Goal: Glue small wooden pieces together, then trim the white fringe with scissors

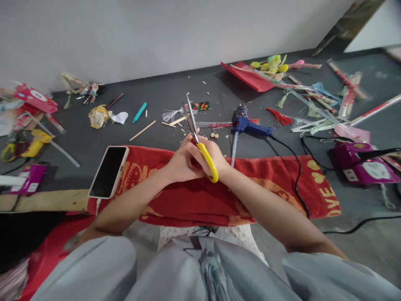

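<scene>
Both of my hands meet above the red towel (pixel 194 200), close together in front of me. A pair of scissors (pixel 206 161) with yellow handles is in my right hand (pixel 216 152). Its slim metal blades are slightly parted and point up and away over the table. My left hand (pixel 181 161) is closed against the right one near the scissors' pivot; whatever its fingers hold is hidden. Just beyond the blades lie a bundle of white strands (pixel 172 114), a patterned fabric piece (pixel 200 106) and short wooden sticks (pixel 178 121). To the right rests a blue glue gun (pixel 250 125).
A phone (pixel 108 172) on a cable lies left on the towel's edge. Purple power sockets (pixel 360 165) stand right, with black cords. Red paper (pixel 250 77), tassels (pixel 280 117) and wrapped sticks cover the right side. A teal marker (pixel 140 112) and yellow glue gun (pixel 39 142) lie left.
</scene>
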`<state>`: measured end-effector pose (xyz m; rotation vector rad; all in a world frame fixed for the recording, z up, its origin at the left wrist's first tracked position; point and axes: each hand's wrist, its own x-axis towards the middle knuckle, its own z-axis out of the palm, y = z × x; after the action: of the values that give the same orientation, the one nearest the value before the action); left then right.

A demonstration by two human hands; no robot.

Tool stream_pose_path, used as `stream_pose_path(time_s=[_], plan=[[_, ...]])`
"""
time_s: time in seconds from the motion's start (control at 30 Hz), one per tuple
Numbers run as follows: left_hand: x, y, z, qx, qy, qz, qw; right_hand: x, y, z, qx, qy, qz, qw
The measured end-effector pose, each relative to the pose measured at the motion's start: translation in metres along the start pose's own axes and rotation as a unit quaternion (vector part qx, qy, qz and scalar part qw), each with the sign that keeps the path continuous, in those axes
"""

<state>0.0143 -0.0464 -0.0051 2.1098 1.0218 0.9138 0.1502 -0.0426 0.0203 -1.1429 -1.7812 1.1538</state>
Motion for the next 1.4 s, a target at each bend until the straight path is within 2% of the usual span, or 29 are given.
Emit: stream_pose_path(time_s=[0.1,0.27,0.4,0.63,0.77,0.93,1.1,1.4], plan=[[0.001,-0.003,0.000,-0.016,0.001,0.003,1.000,0.002,0.003,0.001,-0.030,0.007,0.007,1.000],[0.001,-0.013,-0.002,-0.066,0.003,0.026,0.998,0.001,-0.004,-0.007,-0.098,-0.015,0.023,0.995],[0.005,-0.023,-0.012,-0.074,-0.001,0.028,0.997,0.000,-0.011,-0.019,-0.193,0.010,0.057,0.980],[0.015,-0.041,-0.031,-0.025,0.130,0.041,0.990,0.000,-0.017,-0.032,-0.330,0.046,0.093,0.938],[0.018,-0.031,-0.041,0.044,0.177,0.021,0.983,0.001,-0.016,-0.033,-0.374,0.027,0.124,0.919],[0.018,-0.020,-0.049,0.186,0.251,0.037,0.949,0.000,-0.017,-0.029,-0.392,-0.006,0.123,0.911],[0.017,-0.021,-0.052,0.258,0.224,0.062,0.938,-0.001,-0.017,-0.027,-0.396,-0.013,0.121,0.910],[0.018,-0.021,-0.053,0.256,0.174,0.129,0.942,-0.001,-0.015,-0.025,-0.397,-0.019,0.089,0.913]])
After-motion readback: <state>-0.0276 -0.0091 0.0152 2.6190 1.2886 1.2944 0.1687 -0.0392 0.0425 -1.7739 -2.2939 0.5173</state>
